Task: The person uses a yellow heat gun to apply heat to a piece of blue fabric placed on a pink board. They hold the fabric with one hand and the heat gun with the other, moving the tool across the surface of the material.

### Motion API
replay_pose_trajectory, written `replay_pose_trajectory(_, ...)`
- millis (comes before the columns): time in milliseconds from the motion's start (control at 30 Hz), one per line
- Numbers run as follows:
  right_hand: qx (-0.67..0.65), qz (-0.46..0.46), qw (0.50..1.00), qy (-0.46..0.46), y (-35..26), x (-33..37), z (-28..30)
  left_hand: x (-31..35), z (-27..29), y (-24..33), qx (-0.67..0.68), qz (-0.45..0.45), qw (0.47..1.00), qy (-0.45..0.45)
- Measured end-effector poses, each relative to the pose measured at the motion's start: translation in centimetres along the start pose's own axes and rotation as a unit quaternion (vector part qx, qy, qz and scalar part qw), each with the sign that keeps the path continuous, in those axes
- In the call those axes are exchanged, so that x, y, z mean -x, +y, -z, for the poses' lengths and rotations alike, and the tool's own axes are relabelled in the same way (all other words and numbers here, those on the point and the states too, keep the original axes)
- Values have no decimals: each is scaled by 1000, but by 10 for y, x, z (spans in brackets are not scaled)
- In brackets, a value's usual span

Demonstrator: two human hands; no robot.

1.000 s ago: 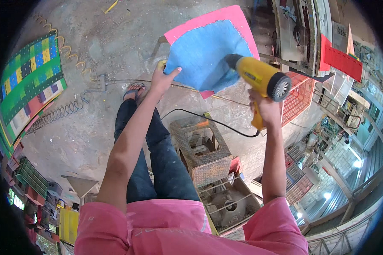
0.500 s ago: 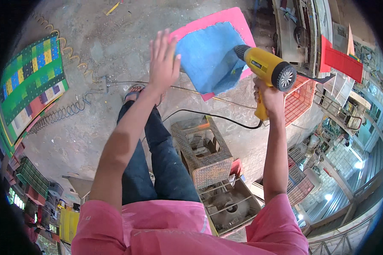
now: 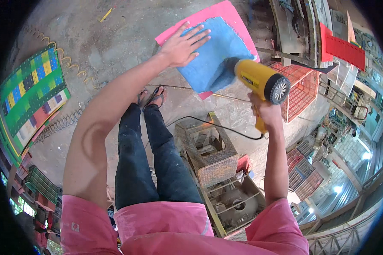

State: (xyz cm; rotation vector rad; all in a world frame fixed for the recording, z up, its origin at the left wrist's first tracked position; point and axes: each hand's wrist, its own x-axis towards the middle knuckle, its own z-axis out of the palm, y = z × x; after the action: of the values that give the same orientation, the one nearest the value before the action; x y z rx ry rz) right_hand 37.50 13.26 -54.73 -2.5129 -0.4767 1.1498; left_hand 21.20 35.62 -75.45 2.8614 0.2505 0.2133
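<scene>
Centrally, near the top of the frame, a blue cloth (image 3: 217,46) lies over a pink sheet (image 3: 238,21), whose border shows along the cloth's upper edges and as a small corner below it. The left hand (image 3: 179,48) reaches across their left side with its fingers spread wide and straight, palm down and grasping nothing; it overlaps both layers, though how firmly it presses I cannot tell.

Right of centre, the right hand (image 3: 266,111) has its fingers curled closed around the grip of a yellow heat gun (image 3: 255,78). The dark nozzle points leftward over the right part of the cloth; whether it touches cannot be made out. A black cord (image 3: 225,126) runs from the grip's lower end toward the middle of the frame, passing over a worn box-like stand (image 3: 215,161). Just right of the gun sits an orange-red crate (image 3: 303,95). At the left edge of the frame, patterned multicoloured sheets (image 3: 32,91) lie beside a yellow coiled hose (image 3: 74,66).
</scene>
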Motion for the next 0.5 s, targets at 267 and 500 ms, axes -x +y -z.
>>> replay_pose_trajectory(267,57,11,998,-21,4,-1,3,5,4,-6,-38,57,997,-22)
replay_pose_trajectory(500,-1,-26,999,-40,1,15,-2,9,2,-4,-12,64,998,21)
